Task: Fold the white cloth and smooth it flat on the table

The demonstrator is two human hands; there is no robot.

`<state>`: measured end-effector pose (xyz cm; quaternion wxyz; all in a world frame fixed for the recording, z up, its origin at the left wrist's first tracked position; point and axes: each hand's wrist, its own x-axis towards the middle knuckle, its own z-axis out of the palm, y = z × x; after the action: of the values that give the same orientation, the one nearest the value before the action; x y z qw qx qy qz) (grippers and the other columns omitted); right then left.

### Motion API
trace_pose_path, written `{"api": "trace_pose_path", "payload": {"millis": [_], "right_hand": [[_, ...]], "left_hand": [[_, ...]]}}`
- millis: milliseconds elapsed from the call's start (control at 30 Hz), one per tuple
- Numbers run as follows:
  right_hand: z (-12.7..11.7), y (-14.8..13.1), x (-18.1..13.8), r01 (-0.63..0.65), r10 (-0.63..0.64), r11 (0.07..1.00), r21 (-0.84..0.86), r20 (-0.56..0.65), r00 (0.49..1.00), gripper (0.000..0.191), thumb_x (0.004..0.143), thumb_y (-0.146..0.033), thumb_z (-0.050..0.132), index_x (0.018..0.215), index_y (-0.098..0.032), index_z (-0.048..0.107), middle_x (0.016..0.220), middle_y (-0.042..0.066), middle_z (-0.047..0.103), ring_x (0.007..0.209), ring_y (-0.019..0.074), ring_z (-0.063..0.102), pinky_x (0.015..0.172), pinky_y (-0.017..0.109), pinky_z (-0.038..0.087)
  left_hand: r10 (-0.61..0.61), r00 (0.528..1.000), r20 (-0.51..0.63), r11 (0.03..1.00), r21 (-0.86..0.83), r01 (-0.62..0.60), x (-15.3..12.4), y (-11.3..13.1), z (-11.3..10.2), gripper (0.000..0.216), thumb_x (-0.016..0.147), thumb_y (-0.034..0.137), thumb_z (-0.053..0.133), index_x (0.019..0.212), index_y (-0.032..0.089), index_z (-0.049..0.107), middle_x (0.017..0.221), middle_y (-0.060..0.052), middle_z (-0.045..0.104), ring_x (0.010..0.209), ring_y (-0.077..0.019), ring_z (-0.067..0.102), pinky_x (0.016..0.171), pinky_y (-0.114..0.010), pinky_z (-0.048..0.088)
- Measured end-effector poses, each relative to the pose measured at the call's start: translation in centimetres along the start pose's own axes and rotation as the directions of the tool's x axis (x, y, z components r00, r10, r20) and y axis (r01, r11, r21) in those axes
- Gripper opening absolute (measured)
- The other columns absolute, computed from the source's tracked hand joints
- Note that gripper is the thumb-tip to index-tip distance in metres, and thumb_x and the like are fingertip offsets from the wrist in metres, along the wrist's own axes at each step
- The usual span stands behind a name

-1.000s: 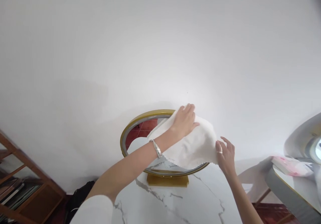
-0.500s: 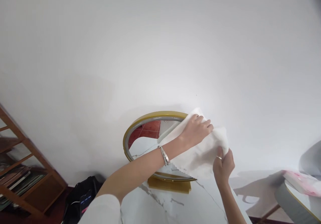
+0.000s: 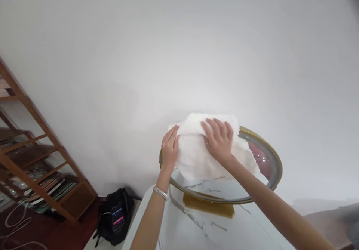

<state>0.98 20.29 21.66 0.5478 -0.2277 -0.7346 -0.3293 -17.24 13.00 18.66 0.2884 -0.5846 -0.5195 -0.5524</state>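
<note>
A round mirror with a gold rim [image 3: 276, 169] stands on a gold base [image 3: 209, 205] on a white marble table [image 3: 224, 231] against the wall. A white cloth [image 3: 196, 153] lies over the mirror's upper left part. My right hand [image 3: 220, 139] presses flat on the cloth, fingers stretched out, a ring on one finger. My left hand [image 3: 169, 149], with a silver bracelet at the wrist, grips the cloth's left edge at the mirror's left rim.
A wooden shelf [image 3: 33, 156] with books and papers stands at the left. A black bag [image 3: 114, 214] with a phone in its pocket lies on the dark red floor beside the table. A white wall [image 3: 179, 48] fills the background.
The hands have swapped sides on the cloth: the left hand left the glass and now holds the cloth's left edge, and the right hand now presses on it. The view shifted left.
</note>
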Motion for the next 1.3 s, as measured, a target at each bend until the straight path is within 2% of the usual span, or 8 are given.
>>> {"api": "trace_pose_path", "payload": {"millis": [133,267,400,600,733,967,1133,1300], "right_hand": [[3.0,-5.0,-0.6,0.299,-0.306,0.95,0.092,0.062,0.95,0.047,0.09,-0.011,0.044,0.136,-0.016,0.044,0.14,0.009,0.047,0.135,0.0255,0.034,0.111,0.047,0.025],[4.4,-8.1,-4.9,0.565,-0.613,0.784,0.256,0.18,0.769,0.045,0.091,-0.012,0.044,0.136,-0.014,0.043,0.143,0.009,0.043,0.129,0.0215,0.042,0.103,0.036,0.04],[4.7,-9.3,-11.5,0.665,-0.742,0.66,0.349,0.163,0.651,0.043,0.09,-0.012,0.047,0.131,-0.026,0.048,0.128,0.002,0.059,0.105,0.015,0.059,0.089,0.029,0.05],[3.6,-8.9,-17.5,0.637,-0.739,0.671,0.379,0.262,0.621,0.037,0.085,-0.007,0.046,0.113,-0.025,0.062,0.136,-0.002,0.052,0.117,0.0148,0.052,0.095,0.027,0.049],[3.0,-8.0,-15.2,0.56,-0.632,0.775,0.292,0.35,0.692,0.045,0.084,-0.003,0.038,0.12,-0.019,0.06,0.142,0.004,0.045,0.122,0.0179,0.049,0.087,0.03,0.052],[-0.2,-3.9,-3.9,0.326,-0.382,0.916,0.233,0.265,0.885,0.039,0.094,-0.029,0.039,0.127,-0.012,0.053,0.146,0.011,0.038,0.138,0.024,0.028,0.1,0.042,0.036],[-2.0,-0.9,1.4,0.349,-0.428,0.888,0.3,0.261,0.865,0.042,0.095,-0.029,0.04,0.133,-0.014,0.047,0.147,0.011,0.036,0.138,0.0246,0.028,0.103,0.041,0.032],[-0.4,-0.9,-1.7,0.422,-0.511,0.845,0.328,0.264,0.818,0.053,0.09,-0.007,0.032,0.143,-0.012,0.032,0.147,0.009,0.036,0.139,0.0195,0.025,0.111,0.043,0.027]], "left_hand": [[-0.247,0.937,-0.247,0.964,0.036,0.264,-7.1,-3.7,0.7,0.041,0.097,0.027,0.036,0.137,0.019,0.044,0.136,-0.01,0.052,0.129,-0.0178,0.044,0.107,-0.036,0.039],[-0.463,0.816,-0.347,0.863,0.034,0.505,-14.8,-5.7,2.0,0.044,0.096,0.035,0.037,0.134,0.016,0.048,0.136,-0.014,0.052,0.132,-0.0219,0.041,0.108,-0.038,0.037],[-0.668,0.7,-0.252,0.722,0.011,0.692,-22.1,-6.1,2.9,0.049,0.095,0.043,0.032,0.132,0.016,0.05,0.136,-0.015,0.052,0.127,-0.0249,0.047,0.105,-0.04,0.04],[-0.819,0.573,-0.016,0.571,0.073,0.818,-29.0,-2.9,4.4,0.06,0.093,0.045,0.034,0.146,0.017,0.025,0.151,-0.013,0.03,0.139,-0.0245,0.026,0.113,-0.041,0.03],[-0.71,0.702,-0.048,0.692,0.136,0.709,-26.3,-0.6,5.4,0.061,0.093,0.037,0.037,0.148,0.02,0.017,0.157,-0.008,0.002,0.143,-0.0237,0.0,0.117,-0.048,0.013],[-0.34,0.936,-0.092,0.917,0.19,0.351,-11.4,1.1,4.8,0.057,0.094,0.023,0.035,0.148,0.019,0.017,0.155,-0.009,-0.012,0.142,-0.029,-0.01,0.114,-0.059,-0.001],[-0.184,0.967,-0.175,0.966,0.151,0.211,-6.1,1.6,3.7,0.053,0.095,0.025,0.039,0.146,0.022,0.023,0.157,-0.01,0.005,0.144,-0.0258,0.003,0.116,-0.055,0.006],[-0.266,0.926,-0.266,0.943,0.125,0.307,-9.1,0.8,3.2,0.033,0.093,0.029,0.047,0.124,0.017,0.05,0.142,-0.017,0.041,0.136,-0.0242,0.033,0.11,-0.047,0.029]]}}
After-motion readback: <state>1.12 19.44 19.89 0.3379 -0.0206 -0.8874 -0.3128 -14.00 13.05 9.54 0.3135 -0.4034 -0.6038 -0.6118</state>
